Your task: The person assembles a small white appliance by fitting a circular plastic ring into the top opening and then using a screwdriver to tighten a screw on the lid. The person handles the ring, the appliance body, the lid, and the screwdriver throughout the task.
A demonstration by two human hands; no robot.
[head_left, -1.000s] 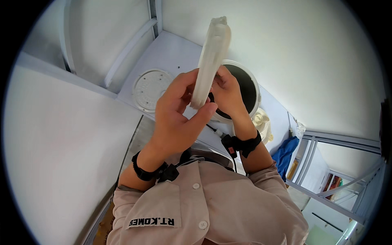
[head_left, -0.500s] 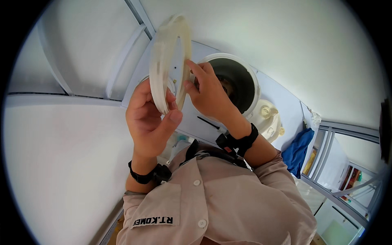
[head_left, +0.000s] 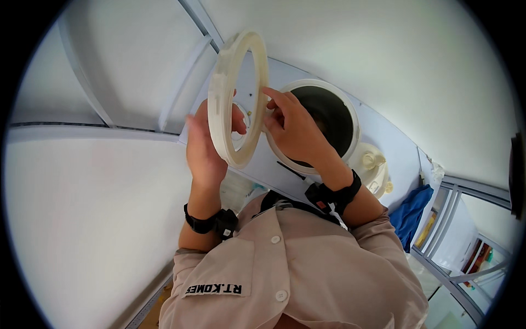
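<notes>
A cream plastic ring [head_left: 220,109], broad-rimmed and open in the middle, is held up on edge above the table. My right hand [head_left: 296,129] grips its right edge, thumb and fingers bent against it. Behind the ring's lower left side is my left hand [head_left: 205,145], its thumb apart and some fingertips showing through the opening; the ring hides part of it. Behind my right hand stands a round white-rimmed appliance body [head_left: 355,123] with a dark grey hollow inside, like a rice cooker. A white round part [head_left: 239,143] lies on the table, mostly covered by my left hand and the ring.
A cream moulded plastic part [head_left: 372,162] lies right of the appliance body. A thin black rod-like tool [head_left: 289,169] rests near my right wrist. Blue cloth [head_left: 411,214] hangs at the table's right end. Small bits lie on the white tabletop [head_left: 285,68]; white walls stand behind and left.
The ring has turned to show more of its opening and has shifted slightly right in view. My left thumb has come off its lower edge. My right hand stays at its right edge.
</notes>
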